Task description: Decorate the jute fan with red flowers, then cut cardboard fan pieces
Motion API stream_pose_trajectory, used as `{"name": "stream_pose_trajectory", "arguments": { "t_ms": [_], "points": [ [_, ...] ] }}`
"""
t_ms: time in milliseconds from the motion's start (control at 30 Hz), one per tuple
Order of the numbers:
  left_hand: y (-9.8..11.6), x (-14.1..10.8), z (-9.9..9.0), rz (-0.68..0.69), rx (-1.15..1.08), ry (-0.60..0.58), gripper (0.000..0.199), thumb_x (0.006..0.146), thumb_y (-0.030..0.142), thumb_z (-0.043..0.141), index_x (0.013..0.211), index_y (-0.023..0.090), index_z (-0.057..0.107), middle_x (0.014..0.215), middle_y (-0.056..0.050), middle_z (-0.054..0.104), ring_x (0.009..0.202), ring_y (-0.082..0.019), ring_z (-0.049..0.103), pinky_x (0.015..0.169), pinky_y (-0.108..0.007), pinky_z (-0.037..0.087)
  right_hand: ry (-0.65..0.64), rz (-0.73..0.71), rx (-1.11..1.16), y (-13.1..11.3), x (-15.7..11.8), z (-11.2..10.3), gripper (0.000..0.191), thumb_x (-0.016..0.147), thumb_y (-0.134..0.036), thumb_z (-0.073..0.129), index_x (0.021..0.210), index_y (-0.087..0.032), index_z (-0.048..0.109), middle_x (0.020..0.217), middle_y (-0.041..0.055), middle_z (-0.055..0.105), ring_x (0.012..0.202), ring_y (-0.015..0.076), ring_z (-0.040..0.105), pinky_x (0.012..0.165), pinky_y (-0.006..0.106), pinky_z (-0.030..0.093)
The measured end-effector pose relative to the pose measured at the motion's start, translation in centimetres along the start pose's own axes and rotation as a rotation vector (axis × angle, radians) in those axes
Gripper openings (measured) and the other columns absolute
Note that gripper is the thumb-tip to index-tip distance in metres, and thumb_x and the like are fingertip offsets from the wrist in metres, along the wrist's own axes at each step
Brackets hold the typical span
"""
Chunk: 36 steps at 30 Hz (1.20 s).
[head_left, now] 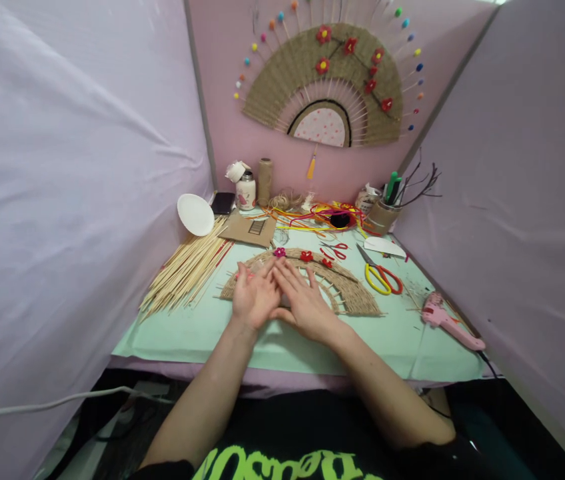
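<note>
Lying on the cloth (187,347): fan (347,287), arch facing away from the person, mid-table, its near middle part under the hands.
Weave: appears complete over the visible arch; bare ribs (334,293) show in the inner gap and poke out at the ends.
Flowers: one magenta flower (280,252) and two red flowers (306,256) sit along the upper arch; a twig (345,272) runs from them toward the right end.
Left hand: palm up, fingers extended, over the fan.
Left hand position (257,290): left of the fan's middle, fingertips meeting the other hand's.
Right hand (310,303): back upward, fingers extended and slightly spread; whether something small lies between the hands, cannot tell.
Progress: judged well advanced; structure and part of the decoration are on.
Outstanding: no coloured balls are visible on its rim, as on the wall fan (272,77); whether any are due, cannot tell.
Tools: small scissors (335,251) beyond the fan, large scissors (380,275) right of it, glue gun (450,323) farther right.
Stock: loose sticks (187,273) and cardboard (240,229) at left; cords (302,217) tangled behind.
Hidden: fan's inner edge and near middle, behind the hands.
Cut off: wall fan's topmost tips, by the upper frame edge.
Unclear: pink patch (248,275) beside the left hand; glue gun's nozzle; dark oval (340,220) among the cords.
</note>
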<state>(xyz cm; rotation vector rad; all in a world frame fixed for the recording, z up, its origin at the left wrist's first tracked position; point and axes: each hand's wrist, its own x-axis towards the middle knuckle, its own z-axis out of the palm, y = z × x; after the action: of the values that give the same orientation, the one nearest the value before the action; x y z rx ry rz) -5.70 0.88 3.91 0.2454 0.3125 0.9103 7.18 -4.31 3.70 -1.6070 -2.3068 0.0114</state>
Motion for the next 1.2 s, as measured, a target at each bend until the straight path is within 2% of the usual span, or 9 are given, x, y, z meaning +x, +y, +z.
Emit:
{"name": "stream_pose_trajectory", "arguments": {
  "t_ms": [100, 200, 300, 400, 567, 733, 833, 1000, 1200],
  "points": [
    [-0.4, 0.0, 0.1, -0.096, 0.012, -0.085, 0.084, 0.089, 0.071, 0.024, 0.14, 0.008, 0.045, 0.134, -0.02, 0.057, 0.129, -0.025, 0.052, 0.108, -0.037, 0.039, 0.034, 0.092, -0.019, 0.9, 0.5, -0.2, 0.079, 0.091, -0.055, 0.045, 0.153, -0.012, 0.023, 0.157, 0.0155, 0.028, 0.149, 0.0283, 0.014, 0.118, 0.058, 0.005],
    [-0.6, 0.0, 0.1, -0.19, 0.023, -0.111, 0.087, 0.087, 0.073, 0.02, 0.141, 0.009, 0.045, 0.134, -0.021, 0.057, 0.129, -0.027, 0.051, 0.108, -0.041, 0.039, 0.04, 0.045, -0.008, 0.2, 0.6, -0.2, 0.078, 0.091, -0.055, 0.045, 0.153, -0.012, 0.025, 0.157, 0.0157, 0.028, 0.148, 0.0282, 0.015, 0.118, 0.057, 0.004],
    [-0.3, 0.1, -0.1, -0.126, -0.001, -0.022, 0.086, 0.088, 0.072, 0.022, 0.143, 0.009, 0.042, 0.132, -0.021, 0.058, 0.127, -0.027, 0.053, 0.107, -0.042, 0.04, 0.011, -0.039, 0.01, -0.7, -0.1, -0.1, 0.077, 0.091, -0.054, 0.047, 0.152, -0.013, 0.027, 0.156, 0.0157, 0.029, 0.148, 0.0275, 0.018, 0.118, 0.056, 0.006],
    [-0.1, 0.1, -0.2, -0.044, -0.014, 0.0, 0.084, 0.089, 0.07, 0.026, 0.143, 0.007, 0.041, 0.132, -0.021, 0.059, 0.126, -0.025, 0.054, 0.106, -0.037, 0.042, 0.005, 0.004, -0.006, 0.0, -0.7, -0.2, 0.077, 0.091, -0.055, 0.047, 0.153, -0.014, 0.025, 0.156, 0.0156, 0.029, 0.147, 0.0276, 0.02, 0.118, 0.058, 0.008],
    [-0.8, 0.0, 0.2, -0.206, 0.036, -0.104, 0.085, 0.088, 0.072, 0.022, 0.141, 0.009, 0.045, 0.131, -0.021, 0.059, 0.128, -0.026, 0.052, 0.102, -0.037, 0.045, 0.053, 0.098, -0.024, 1.2, 0.1, -0.4, 0.078, 0.091, -0.054, 0.046, 0.153, -0.012, 0.023, 0.156, 0.0163, 0.028, 0.147, 0.0282, 0.019, 0.118, 0.057, 0.004],
    [-0.6, 0.2, 0.1, -0.149, 0.014, 0.03, 0.081, 0.089, 0.071, 0.022, 0.14, 0.012, 0.046, 0.128, -0.019, 0.061, 0.124, -0.027, 0.056, 0.107, -0.042, 0.041, 0.0, -0.035, 0.018, -0.5, -0.2, 0.0, 0.078, 0.091, -0.055, 0.046, 0.152, -0.011, 0.026, 0.157, 0.0156, 0.027, 0.148, 0.0265, 0.019, 0.119, 0.054, 0.006],
    [-0.3, 0.4, -0.2, -0.067, 0.0, 0.051, 0.08, 0.09, 0.068, 0.026, 0.138, 0.007, 0.046, 0.125, -0.021, 0.062, 0.12, -0.025, 0.058, 0.105, -0.037, 0.043, -0.004, 0.0, 0.012, 0.1, -0.5, -0.1, 0.078, 0.091, -0.055, 0.047, 0.153, -0.013, 0.025, 0.157, 0.0154, 0.028, 0.147, 0.027, 0.02, 0.119, 0.055, 0.007],
    [-0.9, 0.4, -0.2, -0.199, 0.047, -0.061, 0.078, 0.091, 0.068, 0.025, 0.137, 0.01, 0.049, 0.126, -0.02, 0.062, 0.123, -0.026, 0.057, 0.101, -0.037, 0.046, 0.038, 0.069, 0.016, 1.1, 0.4, -0.5, 0.079, 0.091, -0.053, 0.049, 0.154, -0.014, 0.022, 0.157, 0.0164, 0.027, 0.148, 0.0277, 0.019, 0.118, 0.056, 0.006],
    [-0.8, 0.7, -0.6, -0.163, 0.04, 0.084, 0.07, 0.093, 0.062, 0.029, 0.134, 0.01, 0.053, 0.111, -0.018, 0.068, 0.11, -0.027, 0.063, 0.092, -0.038, 0.052, 0.025, -0.035, 0.227, 0.8, 0.2, 0.0, 0.071, 0.094, -0.055, 0.042, 0.154, -0.022, 0.023, 0.158, 0.0136, 0.025, 0.146, 0.0249, 0.023, 0.117, 0.058, 0.005]
  ]
}}
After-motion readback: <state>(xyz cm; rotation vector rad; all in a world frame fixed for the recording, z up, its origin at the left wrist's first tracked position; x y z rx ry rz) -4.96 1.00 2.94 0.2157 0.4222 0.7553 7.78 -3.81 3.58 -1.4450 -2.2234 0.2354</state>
